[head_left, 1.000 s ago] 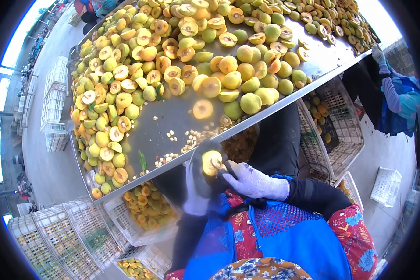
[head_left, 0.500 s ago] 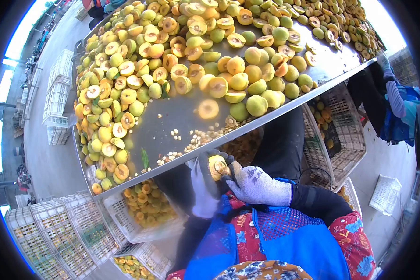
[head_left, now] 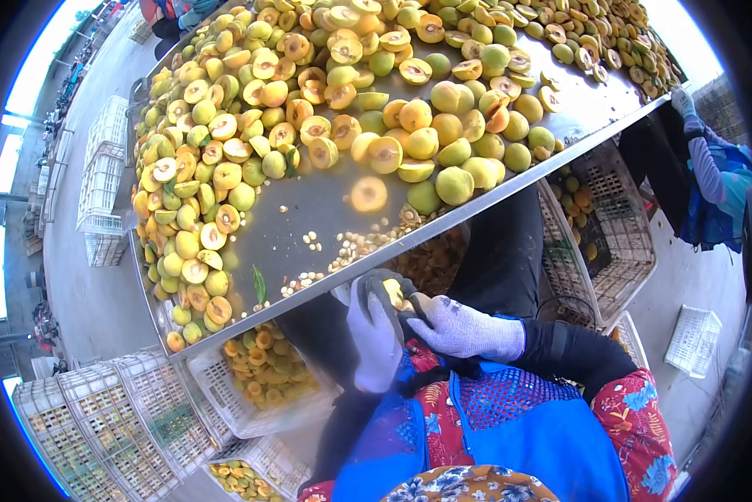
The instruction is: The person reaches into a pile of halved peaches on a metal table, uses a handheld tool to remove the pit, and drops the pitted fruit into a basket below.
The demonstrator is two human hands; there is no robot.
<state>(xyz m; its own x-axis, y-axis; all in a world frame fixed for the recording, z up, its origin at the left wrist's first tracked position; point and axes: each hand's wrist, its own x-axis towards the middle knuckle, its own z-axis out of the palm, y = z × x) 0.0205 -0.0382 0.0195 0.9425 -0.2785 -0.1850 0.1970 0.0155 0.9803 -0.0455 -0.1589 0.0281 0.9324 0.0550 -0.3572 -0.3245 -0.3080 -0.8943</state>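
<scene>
In front of my lap, just under the table's edge, both gloved hands meet. My left hand point(head_left: 374, 322), in a white glove with dark grey fingers, is closed around a yellow apricot half point(head_left: 394, 293). My right hand point(head_left: 464, 328), gloved the same way, is closed with its fingertips against the fruit; whatever it grips is hidden. Beyond the hands, the metal table point(head_left: 296, 213) carries a large heap of halved and whole apricots point(head_left: 326, 92). Pale pits or kernels point(head_left: 355, 249) lie scattered along its near edge, beside a green leaf point(head_left: 259, 284).
A white crate of apricot halves point(head_left: 263, 376) stands below the table at left, near stacked crates point(head_left: 100, 418). Another crate point(head_left: 614, 243) stands right of my legs. A co-worker in blue point(head_left: 719, 192) is at the table's right; another person point(head_left: 171, 12) is at the far left.
My left hand has turned and closed further around the apricot half, covering more of it. My right hand stays at the fruit, slightly shifted. The co-worker's sleeve at right has moved a little.
</scene>
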